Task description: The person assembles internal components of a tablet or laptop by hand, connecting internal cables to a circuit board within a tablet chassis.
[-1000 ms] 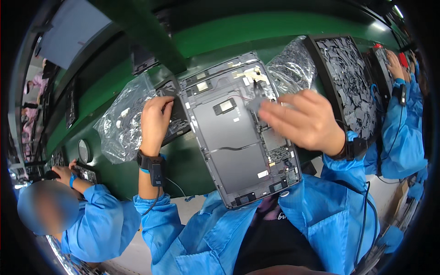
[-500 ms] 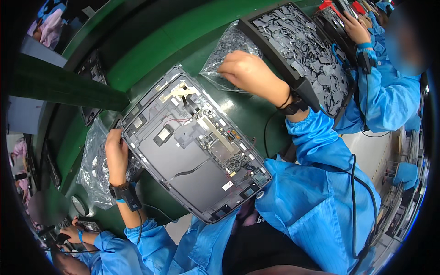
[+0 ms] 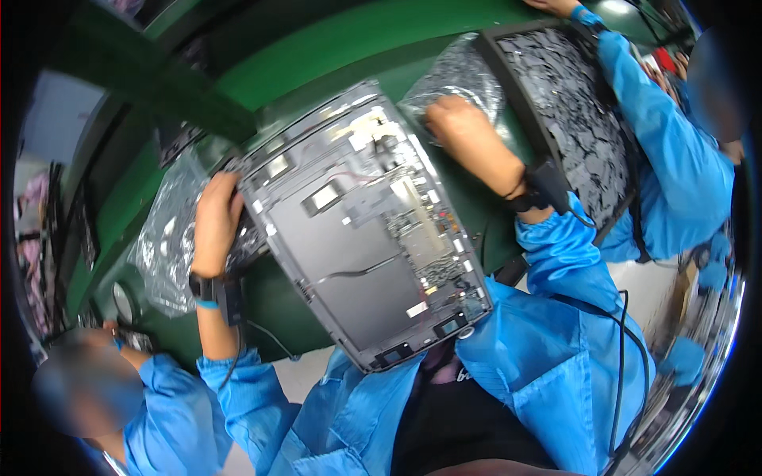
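A flat grey device casing [image 3: 341, 278], opened to bare its circuit board [image 3: 425, 242], ribbon cable and small modules, lies tilted in front of me; its lower corner reaches my jacket. My left hand [image 3: 216, 222] is closed at the casing's left edge, the thumb against the rim and the other fingertips partly hidden. Beyond the casing's right side, my right hand [image 3: 460, 127] is curled with fingers bent down at a clear plastic bag [image 3: 464, 71]. What its fingertips pinch, if anything, is hidden.
A dark tray [image 3: 520, 103] of small grey-black pieces stands at the right. Another clear bag [image 3: 163, 254] lies left of my left hand. A green post [image 3: 159, 75] rises at the upper left. Blue-sleeved co-workers [image 3: 667, 135] sit either side. Cables hang from my wrist bands.
The view has shifted, and the casing appears turned slightly more upright. My right hand stays curled by the bag. The right co-worker's arm now reaches forward past the tray; the left co-worker's head shows more.
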### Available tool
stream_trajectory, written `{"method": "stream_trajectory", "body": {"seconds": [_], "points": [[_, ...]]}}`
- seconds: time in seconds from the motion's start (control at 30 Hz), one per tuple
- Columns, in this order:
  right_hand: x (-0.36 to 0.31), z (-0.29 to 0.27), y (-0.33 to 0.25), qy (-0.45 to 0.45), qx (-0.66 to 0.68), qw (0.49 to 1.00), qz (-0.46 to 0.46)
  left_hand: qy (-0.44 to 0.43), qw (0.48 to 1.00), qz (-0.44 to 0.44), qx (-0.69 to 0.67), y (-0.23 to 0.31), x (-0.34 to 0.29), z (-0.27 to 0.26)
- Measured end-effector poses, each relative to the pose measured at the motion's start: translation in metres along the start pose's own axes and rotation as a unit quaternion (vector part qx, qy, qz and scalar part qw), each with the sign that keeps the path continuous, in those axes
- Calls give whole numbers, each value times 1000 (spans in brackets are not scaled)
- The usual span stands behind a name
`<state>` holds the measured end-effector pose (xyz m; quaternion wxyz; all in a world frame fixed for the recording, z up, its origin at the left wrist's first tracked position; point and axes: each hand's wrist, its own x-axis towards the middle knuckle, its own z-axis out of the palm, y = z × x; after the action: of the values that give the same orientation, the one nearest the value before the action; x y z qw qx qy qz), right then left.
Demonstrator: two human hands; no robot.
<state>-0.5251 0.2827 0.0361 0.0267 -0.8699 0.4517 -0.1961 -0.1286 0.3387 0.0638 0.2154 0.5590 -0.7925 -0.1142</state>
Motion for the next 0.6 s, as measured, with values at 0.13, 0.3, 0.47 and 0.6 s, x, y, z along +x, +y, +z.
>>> {"method": "stream_trajectory", "body": {"seconds": [0.13,0.3,0.47,0.6], "points": [[10,-24,-18,81,226,966,94,-10,1000,-9,-13,4,6,-3],[32,-68,-50,81,504,850,127,18,1000,-7,-22,8,0,3],[61,-79,-58,48,340,937,59,49,997,-61,-27,16,-4,7],[64,-73,-49,13,258,966,14,64,994,-84,-29,17,-1,13]]}}
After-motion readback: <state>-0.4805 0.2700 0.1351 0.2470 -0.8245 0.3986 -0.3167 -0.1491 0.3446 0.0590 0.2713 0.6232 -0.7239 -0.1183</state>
